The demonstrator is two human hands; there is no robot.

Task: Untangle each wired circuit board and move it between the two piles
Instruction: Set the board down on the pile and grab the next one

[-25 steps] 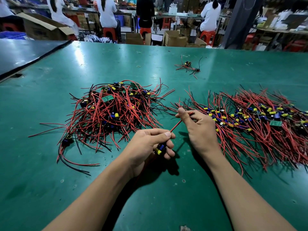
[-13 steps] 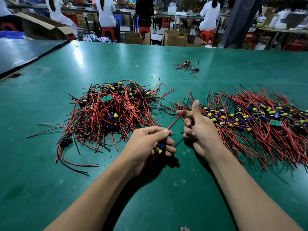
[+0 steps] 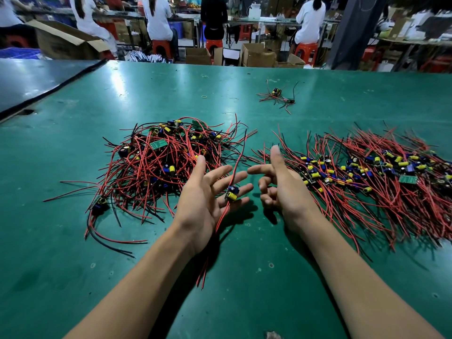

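Note:
Between two piles, my left hand [image 3: 203,199] is spread palm up, and one small circuit board [image 3: 232,193] with a yellow capacitor lies across its straight fingers. The board's red wires run up past the fingertips and down below my wrist. My right hand [image 3: 281,189] is just to the right, thumb up, index finger pointing at the wire, the other fingers curled, holding nothing. The tangled pile [image 3: 159,162] of red and black wired boards lies to the left. To the right spreads the combed-out pile [image 3: 367,177].
The green table [image 3: 73,265] carries a few stray wired boards [image 3: 277,94] far back and a rubber band [image 3: 204,96]. A dark table [image 3: 36,79] adjoins at the left. Seated people, stools and cardboard boxes [image 3: 256,57] stand beyond the far edge.
My left hand has unfolded from its grip, and the board now lies on its spread fingers. My right hand let go of the wire end and raised its thumb.

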